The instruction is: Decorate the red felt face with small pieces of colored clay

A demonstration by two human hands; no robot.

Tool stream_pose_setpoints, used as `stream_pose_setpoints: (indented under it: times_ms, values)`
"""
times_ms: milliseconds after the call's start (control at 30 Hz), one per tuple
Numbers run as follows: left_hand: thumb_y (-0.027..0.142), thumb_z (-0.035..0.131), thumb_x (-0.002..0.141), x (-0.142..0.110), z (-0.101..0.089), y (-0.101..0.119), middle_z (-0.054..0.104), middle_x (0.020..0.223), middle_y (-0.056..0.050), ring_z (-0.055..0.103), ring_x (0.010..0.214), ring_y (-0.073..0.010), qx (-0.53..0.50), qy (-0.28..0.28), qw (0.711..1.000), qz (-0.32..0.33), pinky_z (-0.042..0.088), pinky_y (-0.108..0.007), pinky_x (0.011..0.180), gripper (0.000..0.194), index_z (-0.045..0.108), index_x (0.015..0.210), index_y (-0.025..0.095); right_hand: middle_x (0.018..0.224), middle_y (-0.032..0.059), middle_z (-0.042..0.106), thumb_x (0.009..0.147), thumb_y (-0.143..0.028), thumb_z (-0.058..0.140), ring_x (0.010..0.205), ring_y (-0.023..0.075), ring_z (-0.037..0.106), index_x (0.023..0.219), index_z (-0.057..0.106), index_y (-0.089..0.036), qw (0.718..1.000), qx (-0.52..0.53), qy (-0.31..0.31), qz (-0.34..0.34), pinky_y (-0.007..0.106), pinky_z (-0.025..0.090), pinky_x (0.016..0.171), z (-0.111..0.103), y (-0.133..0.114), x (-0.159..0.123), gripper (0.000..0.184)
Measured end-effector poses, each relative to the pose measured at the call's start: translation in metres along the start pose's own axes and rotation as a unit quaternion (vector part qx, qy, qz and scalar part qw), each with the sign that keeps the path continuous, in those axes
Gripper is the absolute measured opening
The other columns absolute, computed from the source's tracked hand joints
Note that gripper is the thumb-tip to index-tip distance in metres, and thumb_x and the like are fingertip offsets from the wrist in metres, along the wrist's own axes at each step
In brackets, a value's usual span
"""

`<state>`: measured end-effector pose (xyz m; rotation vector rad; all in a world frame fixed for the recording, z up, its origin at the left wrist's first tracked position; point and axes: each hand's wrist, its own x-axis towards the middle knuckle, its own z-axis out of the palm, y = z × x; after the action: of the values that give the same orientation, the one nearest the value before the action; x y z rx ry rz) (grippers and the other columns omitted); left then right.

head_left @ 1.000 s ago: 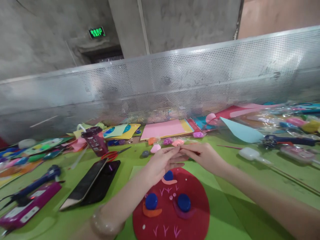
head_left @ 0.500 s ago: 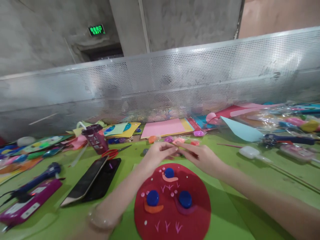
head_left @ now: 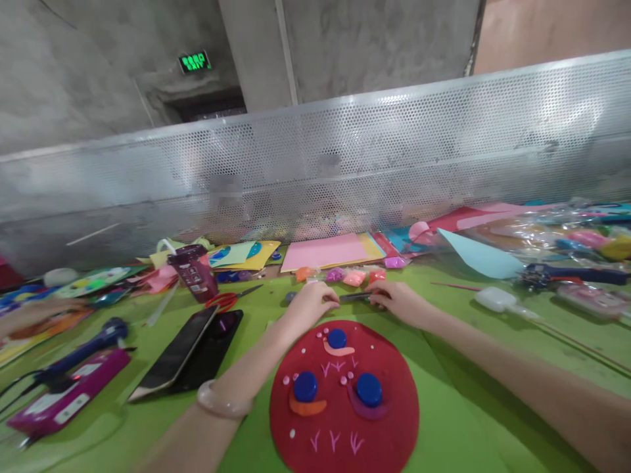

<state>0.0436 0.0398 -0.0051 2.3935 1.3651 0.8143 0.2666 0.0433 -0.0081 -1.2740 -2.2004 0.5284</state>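
Observation:
On the table lies a round red sheet [head_left: 345, 410] with blue round caps, curved orange, purple and peach clay strips, small pink dots and pink line marks. My left hand [head_left: 311, 307] is just beyond its far edge, fingers curled, thumb and fingertips close together; anything between them is too small to make out. A slim dark grey tool [head_left: 355, 297] lies between my two hands. At its right end, my right hand [head_left: 403, 303] has its fingers pinched on it. Small orange, purple and pink clay packs [head_left: 353, 278] sit behind the hands.
To the left are red-handled scissors [head_left: 224, 301], a dark cup [head_left: 194, 272], a phone [head_left: 175, 351], a purple power strip [head_left: 71, 394] and a blue glue gun [head_left: 83, 348]. Another person's hand [head_left: 34, 314] shows at far left. Another glue gun [head_left: 566, 276] lies right.
My hands have moved apart from their meeting point, and the dark tool now shows between them. Another person's hand has come in at the far left.

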Motion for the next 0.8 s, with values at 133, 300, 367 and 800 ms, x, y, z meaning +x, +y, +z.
stream_pose_setpoints:
  times_ms: [133, 300, 367, 800]
  values:
    - [0.021, 0.056, 0.077, -0.002, -0.001, -0.005, 0.071, 0.085, -0.007, 0.063, 0.08, -0.0217, 0.013, 0.012, 1.0, -0.01, 0.044, -0.031, 0.075, 0.015, 0.069, 0.083, 0.019, 0.076, 0.0071, 0.068, 0.082, -0.021, 0.047, 0.068, 0.0193, 0.062, 0.095, 0.066, -0.014, 0.999, -0.031, 0.023, 0.004, 0.032, 0.048, 0.067, 0.0, 0.003, 0.003, 0.024]
    - [0.023, 0.049, 0.082, -0.006, -0.003, -0.005, 0.07, 0.081, -0.005, 0.064, 0.075, -0.0184, 0.022, -0.001, 1.0, -0.011, 0.046, -0.027, 0.071, 0.016, 0.065, 0.084, 0.019, 0.074, 0.007, 0.068, 0.084, -0.021, 0.044, 0.068, 0.0196, 0.062, 0.097, 0.067, -0.016, 0.998, -0.057, 0.033, 0.0, 0.031, 0.047, 0.067, 0.0, 0.002, 0.001, 0.027]
    - [0.022, 0.048, 0.083, -0.006, -0.003, -0.003, 0.07, 0.082, -0.004, 0.064, 0.076, -0.0172, 0.032, -0.011, 0.999, -0.003, 0.045, -0.025, 0.07, 0.017, 0.064, 0.084, 0.019, 0.075, 0.0072, 0.068, 0.084, -0.02, 0.044, 0.068, 0.0194, 0.062, 0.096, 0.068, -0.016, 0.997, -0.063, 0.033, -0.003, 0.03, 0.046, 0.067, -0.001, 0.001, 0.0, 0.027]
    - [0.02, 0.057, 0.081, -0.001, 0.008, 0.001, 0.071, 0.093, -0.005, 0.063, 0.088, -0.0178, 0.112, 0.017, 0.993, 0.041, 0.044, -0.027, 0.083, 0.021, 0.067, 0.1, 0.019, 0.088, 0.0071, 0.07, 0.081, -0.024, 0.055, 0.081, 0.0231, 0.064, 0.086, 0.07, -0.019, 0.995, -0.071, 0.06, -0.041, 0.032, 0.047, 0.075, 0.001, -0.002, 0.001, 0.017]
